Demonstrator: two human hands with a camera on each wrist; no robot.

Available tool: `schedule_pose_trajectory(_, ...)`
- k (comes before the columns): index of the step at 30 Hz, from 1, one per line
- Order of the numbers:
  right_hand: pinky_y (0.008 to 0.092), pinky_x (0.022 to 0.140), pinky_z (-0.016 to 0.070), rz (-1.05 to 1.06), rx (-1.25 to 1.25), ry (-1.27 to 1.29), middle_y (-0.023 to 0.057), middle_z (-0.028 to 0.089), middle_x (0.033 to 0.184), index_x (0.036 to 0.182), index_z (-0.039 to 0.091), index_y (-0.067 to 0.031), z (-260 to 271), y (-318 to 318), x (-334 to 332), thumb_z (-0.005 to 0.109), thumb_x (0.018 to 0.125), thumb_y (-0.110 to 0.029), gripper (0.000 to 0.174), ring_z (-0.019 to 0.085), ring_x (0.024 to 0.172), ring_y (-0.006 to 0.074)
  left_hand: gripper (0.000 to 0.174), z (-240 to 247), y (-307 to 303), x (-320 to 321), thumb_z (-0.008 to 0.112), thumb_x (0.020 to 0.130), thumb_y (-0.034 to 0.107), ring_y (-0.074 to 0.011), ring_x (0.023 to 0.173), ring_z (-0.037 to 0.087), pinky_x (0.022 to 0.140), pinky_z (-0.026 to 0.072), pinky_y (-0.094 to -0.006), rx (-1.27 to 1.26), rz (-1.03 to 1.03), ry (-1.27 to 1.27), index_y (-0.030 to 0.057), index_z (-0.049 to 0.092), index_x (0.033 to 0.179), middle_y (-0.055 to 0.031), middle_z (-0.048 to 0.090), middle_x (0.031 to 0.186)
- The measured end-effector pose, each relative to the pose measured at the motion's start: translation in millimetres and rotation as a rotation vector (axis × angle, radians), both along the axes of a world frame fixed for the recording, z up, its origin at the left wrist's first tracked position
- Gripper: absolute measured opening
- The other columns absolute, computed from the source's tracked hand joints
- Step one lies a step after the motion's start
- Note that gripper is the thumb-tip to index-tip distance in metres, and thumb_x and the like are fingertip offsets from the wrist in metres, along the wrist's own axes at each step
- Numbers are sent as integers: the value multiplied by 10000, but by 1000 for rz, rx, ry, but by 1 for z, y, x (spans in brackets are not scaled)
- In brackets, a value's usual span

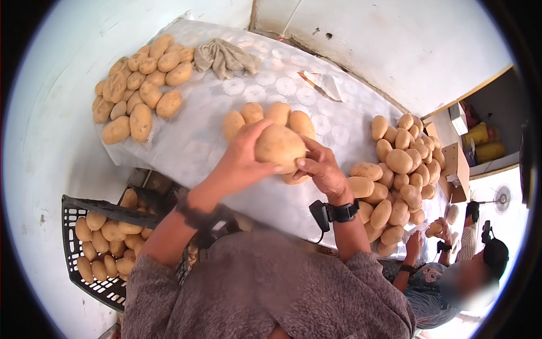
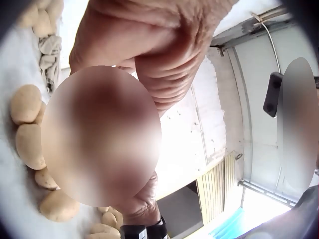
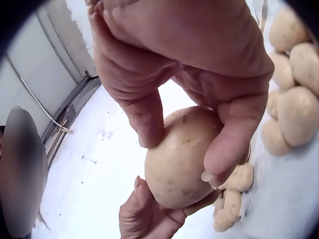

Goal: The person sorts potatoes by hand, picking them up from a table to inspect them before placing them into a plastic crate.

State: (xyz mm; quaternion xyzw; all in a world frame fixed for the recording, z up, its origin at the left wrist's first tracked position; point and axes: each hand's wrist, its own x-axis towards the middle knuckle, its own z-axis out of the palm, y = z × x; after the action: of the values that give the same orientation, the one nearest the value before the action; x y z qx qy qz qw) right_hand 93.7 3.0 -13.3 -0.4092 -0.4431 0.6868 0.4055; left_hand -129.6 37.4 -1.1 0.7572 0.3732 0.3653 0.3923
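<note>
A large smooth potato [image 1: 279, 148] is held up between both hands over the table. My left hand [image 1: 244, 156] grips it from the left, thumb along its lower side. From the right, my right hand [image 1: 326, 172] pinches its edge with thumb and fingers. Small dark marks show on the skin of the potato [image 3: 182, 162] in the right wrist view. A blurred oval covers the middle of the left wrist view and hides the held potato there. Just beyond the hands, a small group of potatoes [image 1: 252, 112] lies on the table, partly hidden.
Potato piles lie at the table's left [image 1: 135, 85] and right [image 1: 403, 164]. A crumpled cloth [image 1: 226, 57] is by the left pile. The patterned table cover [image 1: 197, 121] runs beneath. A black crate [image 1: 70, 226] of potatoes stands lower left. Another person [image 1: 429, 288] works at the right.
</note>
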Motion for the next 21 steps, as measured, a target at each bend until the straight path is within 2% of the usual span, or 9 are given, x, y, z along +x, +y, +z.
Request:
schedule_pose_trajectory(2, 269, 696, 542, -184, 52, -24, 137, 644, 1077, 1375, 409, 41, -8, -4, 20, 687, 842, -168, 636, 649, 860, 179, 777, -4, 16, 30, 784, 667, 139, -294, 1210, 484, 1023, 394, -383, 21, -59, -12, 16, 426, 1345, -188, 515, 1272)
schedule_pose_trajectory(4, 284, 705, 547, -241, 50, -26, 147, 643, 1084, 1372, 401, 58, -13, -9, 34, 679, 855, -159, 625, 656, 863, 196, 762, -14, 35, 58, 770, 665, 148, -323, 1225, 468, 1034, 383, -400, 45, -116, -19, 15, 436, 1336, -201, 513, 1270)
schedule_pose_trajectory(6, 290, 704, 548, -385, 34, 45, 153, 642, 1091, 1381, 386, 48, -27, -12, 46, 670, 869, -175, 626, 667, 874, 216, 705, -32, 54, 86, 705, 686, 141, -326, 1236, 455, 1044, 371, -401, 63, -243, -51, 10, 445, 1328, -202, 508, 1275)
schedule_pose_trajectory(9, 291, 698, 548, -512, 8, 50, 157, 640, 1094, 1386, 369, 44, -50, -15, 61, 657, 882, -183, 623, 675, 899, 233, 623, -55, 73, 124, 622, 709, 107, -341, 1221, 465, 1041, 375, -394, 66, -318, 8, -1, 467, 1303, -215, 508, 1271)
schedule_pose_trajectory(12, 284, 683, 546, -595, -29, 49, 155, 644, 1087, 1382, 366, 44, -78, -14, 75, 653, 886, -193, 621, 685, 895, 237, 569, -82, 87, 158, 568, 708, 88, -364, 1207, 471, 1030, 385, -389, 21, -346, 54, -6, 505, 1266, -233, 511, 1257)
schedule_pose_trajectory(16, 278, 659, 541, -656, -67, 34, 150, 653, 1070, 1377, 372, 43, -101, -11, 83, 647, 891, -197, 607, 692, 866, 231, 531, -100, 95, 183, 563, 708, 81, -384, 1186, 483, 1015, 398, -387, -60, -338, 114, -2, 542, 1232, -239, 523, 1228)
schedule_pose_trajectory(18, 245, 647, 533, -671, -109, -37, 106, 673, 1066, 1331, 452, -18, -108, -10, 85, 623, 917, -238, 499, 693, 863, 197, 526, -106, 98, 189, 578, 701, 79, -382, 1145, 508, 977, 420, -396, -101, -377, 208, 14, 562, 1223, -222, 533, 1215)
schedule_pose_trajectory(19, 245, 647, 533, -667, -112, -38, 106, 673, 1066, 1331, 452, -18, -109, -9, 86, 623, 917, -238, 499, 693, 863, 197, 526, -94, 95, 189, 578, 701, 79, -382, 1145, 508, 977, 420, -396, -104, -374, 207, 14, 562, 1223, -222, 533, 1215)
schedule_pose_trajectory(21, 261, 619, 526, -681, -166, -52, 135, 671, 1030, 1346, 428, 37, -111, -8, 87, 660, 883, -192, 566, 698, 823, 219, 510, -76, 87, 190, 593, 697, 71, -377, 1113, 525, 934, 436, -403, -68, -404, 391, 16, 574, 1203, -200, 545, 1195)
